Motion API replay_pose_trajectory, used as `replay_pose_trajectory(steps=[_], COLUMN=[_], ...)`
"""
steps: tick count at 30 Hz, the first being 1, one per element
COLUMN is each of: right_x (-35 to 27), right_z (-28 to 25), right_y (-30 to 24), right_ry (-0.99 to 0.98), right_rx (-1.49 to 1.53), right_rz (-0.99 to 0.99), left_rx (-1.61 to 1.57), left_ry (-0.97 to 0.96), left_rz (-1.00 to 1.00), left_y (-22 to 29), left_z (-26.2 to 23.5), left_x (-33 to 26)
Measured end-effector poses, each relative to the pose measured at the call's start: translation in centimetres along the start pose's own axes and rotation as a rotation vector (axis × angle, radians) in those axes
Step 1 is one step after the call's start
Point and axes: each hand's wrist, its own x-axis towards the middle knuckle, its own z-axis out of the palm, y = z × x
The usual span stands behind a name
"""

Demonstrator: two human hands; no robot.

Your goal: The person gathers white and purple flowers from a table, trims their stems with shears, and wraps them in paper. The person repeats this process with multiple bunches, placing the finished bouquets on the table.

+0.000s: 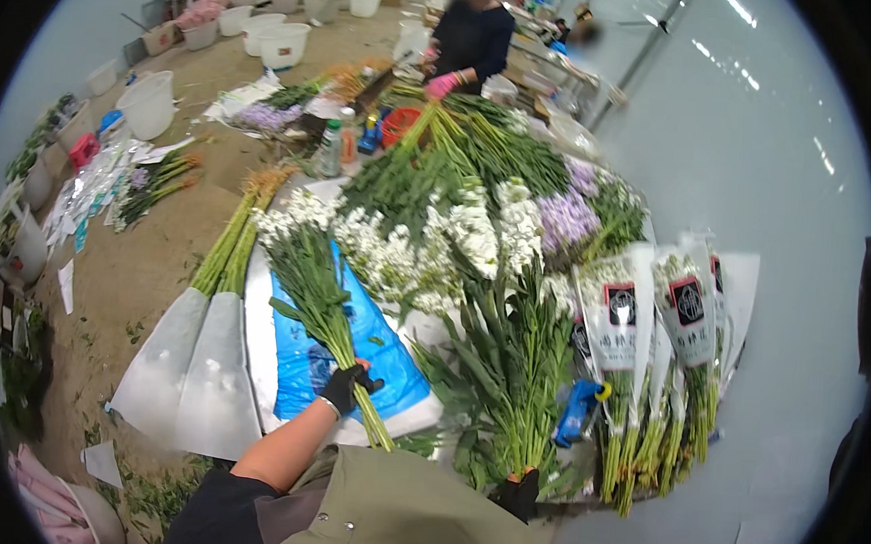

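Both gloved hands gripping flower stems low, blooms pointing away.
Left hand [346,387] clenching a white-flower bunch [310,265] over the blue sheet [303,354]; right hand [519,493] clasping the stem bundle [519,375] at its base, keeping it gathered beside the sleeved bouquets [649,332].

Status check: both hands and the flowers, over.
Left hand shut on white flower bunch. Right hand grips green stems. Wrapped bouquets lie alongside, on the right.

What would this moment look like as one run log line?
left hand: black glove, gripping white-flowered green stem bunch | right hand: black glove, gripping leafy green stem bundle | beneath: blue plastic sheet
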Motion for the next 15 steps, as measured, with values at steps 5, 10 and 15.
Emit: replay_pose_trajectory(steps=[5, 10, 15], right_x=[4.4, 8.2, 7.6], right_z=[4.6, 8.7, 16.0], right_y=[-1.1, -6.1, -7.0], right_ry=[-0.130, -0.177, -0.304], right_rx=[-0.179, 0.056, 0.334], right_rz=[-0.152, -0.227, -0.180], left_rx=[0.020, 0.014, -0.020], left_ry=[0.051, 0.002, 0.081], left_rz=[0.013, 0.011, -0.024], left_y=[0.6, 0.0, -0.3], left_z=[0.6, 0.3, 1.2], left_x=[-1.1, -0.7, -0.7])
